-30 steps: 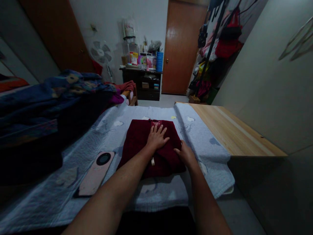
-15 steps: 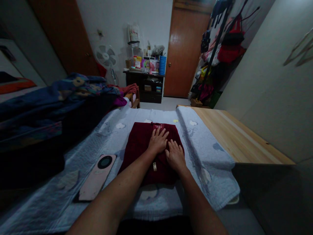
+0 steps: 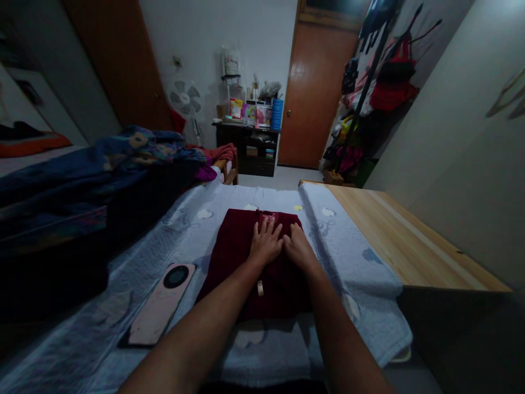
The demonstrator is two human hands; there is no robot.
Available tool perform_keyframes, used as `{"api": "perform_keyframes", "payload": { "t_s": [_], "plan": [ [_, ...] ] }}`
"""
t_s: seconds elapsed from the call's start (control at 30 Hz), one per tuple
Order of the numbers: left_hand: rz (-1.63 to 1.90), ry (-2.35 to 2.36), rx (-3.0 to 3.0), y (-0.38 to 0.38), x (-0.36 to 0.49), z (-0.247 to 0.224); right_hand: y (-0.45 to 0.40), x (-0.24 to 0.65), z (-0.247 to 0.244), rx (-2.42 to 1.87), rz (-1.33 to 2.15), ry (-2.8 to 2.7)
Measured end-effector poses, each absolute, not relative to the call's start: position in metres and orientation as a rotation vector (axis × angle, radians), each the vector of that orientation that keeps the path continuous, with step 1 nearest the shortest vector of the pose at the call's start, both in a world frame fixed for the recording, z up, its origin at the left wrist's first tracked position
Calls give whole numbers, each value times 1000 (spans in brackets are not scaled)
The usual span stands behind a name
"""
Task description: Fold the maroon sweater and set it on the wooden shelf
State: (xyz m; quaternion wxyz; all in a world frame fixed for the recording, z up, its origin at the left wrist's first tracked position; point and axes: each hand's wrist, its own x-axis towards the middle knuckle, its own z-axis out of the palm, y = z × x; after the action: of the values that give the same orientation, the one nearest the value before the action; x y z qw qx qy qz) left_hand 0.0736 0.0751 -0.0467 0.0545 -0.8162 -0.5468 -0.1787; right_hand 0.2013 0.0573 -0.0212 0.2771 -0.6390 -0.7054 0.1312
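A folded dark red garment (image 3: pixel 233 246) lies on the pale blue patterned cover, with a small light tag (image 3: pixel 260 288) near its middle. My left hand (image 3: pixel 266 241) rests flat on its upper part, fingers spread. Just to the right, my right hand (image 3: pixel 298 246) is closed, its fingers curled down on the fabric near the garment's upper right corner; the fingertips are partly hidden. A pink phone (image 3: pixel 162 306) with a round dark camera ring lies on the cover, left of the garment.
Blue patterned and dark clothes (image 3: pixel 135 158) are heaped at the left. A wooden board (image 3: pixel 381 235) extends along the right side by the wall. Farther back stand a fan (image 3: pixel 186 98), a dark cabinet (image 3: pixel 246 148) with items on top, and a closed door (image 3: pixel 315 87).
My right hand has moved slightly up and right over the garment, and its spread fingers have curled closed. My left hand remains flat on the fabric. The camera view has shifted slightly.
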Motion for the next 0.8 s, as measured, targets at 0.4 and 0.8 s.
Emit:
{"api": "perform_keyframes", "payload": {
  "t_s": [0.4,0.8],
  "plan": [
    [-509,-1733,-2459,79,72,-52,115,181,-60,-1991,399,-1664],
    [-554,-1876,-2326,81,78,-56,119,189,-50,-2031,146,-1872]
  ]
}}
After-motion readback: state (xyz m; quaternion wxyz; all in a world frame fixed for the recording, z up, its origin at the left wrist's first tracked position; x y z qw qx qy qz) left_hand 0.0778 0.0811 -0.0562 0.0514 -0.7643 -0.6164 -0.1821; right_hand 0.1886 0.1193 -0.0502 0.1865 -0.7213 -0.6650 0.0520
